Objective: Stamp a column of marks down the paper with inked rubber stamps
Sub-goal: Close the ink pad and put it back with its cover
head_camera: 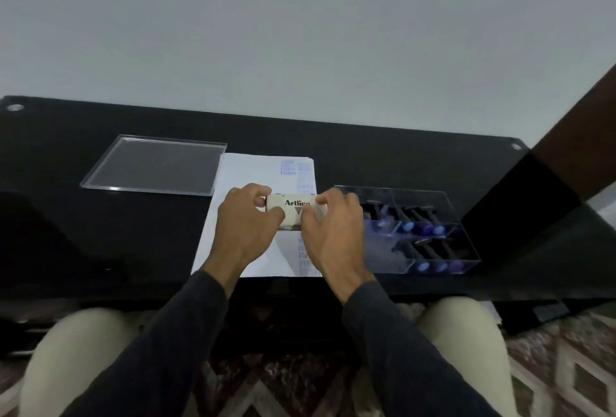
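Note:
A white sheet of paper (248, 173) lies on the black table, with blue stamped marks in a column down its right side. Above the paper I hold a cream ink pad case (290, 205) printed "Artline". My left hand (245, 226) grips its left end, thumb in front and fingers curled over the top. My right hand (335, 233) pinches its right end. Whether the case is open or closed is hidden by my fingers. A clear compartment tray (463, 243) to the right holds several black-handled rubber stamps (418, 219) with blue faces.
A clear acrylic plate (155, 164) lies flat at the back left of the black table (83, 233). A dark wooden piece (580, 149) rises at the right. The table's front edge runs just above my knees. A patterned rug covers the floor.

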The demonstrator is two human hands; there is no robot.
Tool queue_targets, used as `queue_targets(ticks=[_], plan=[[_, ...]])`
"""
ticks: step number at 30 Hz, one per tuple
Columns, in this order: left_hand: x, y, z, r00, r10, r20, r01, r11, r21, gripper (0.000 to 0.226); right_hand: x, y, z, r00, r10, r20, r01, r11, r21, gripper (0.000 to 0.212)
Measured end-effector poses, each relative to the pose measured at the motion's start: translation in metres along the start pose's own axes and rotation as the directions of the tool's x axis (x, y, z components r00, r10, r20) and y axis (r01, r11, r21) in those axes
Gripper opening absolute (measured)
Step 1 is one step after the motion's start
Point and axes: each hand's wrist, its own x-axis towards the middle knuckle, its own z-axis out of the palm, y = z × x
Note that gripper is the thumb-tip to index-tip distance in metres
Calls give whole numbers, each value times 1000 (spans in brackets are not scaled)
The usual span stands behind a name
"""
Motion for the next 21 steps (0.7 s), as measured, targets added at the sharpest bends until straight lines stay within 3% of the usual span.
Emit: queue_targets(ticks=[7, 12, 21], plan=[[-23, 37, 50, 991, 73, 115, -66, 996, -63, 35, -2, 50, -43, 994, 85, -65, -88, 994, -58, 23], [-35, 50, 72, 970, 129, 207, -120, 991, -57, 48, -5, 76, -62, 988, 150, -31, -152, 983, -106, 20], [-41, 51, 77, 933, 203, 296, -197, 979, -49, 69, -5, 78, -70, 989, 144, 43, -129, 958, -255, 19]])
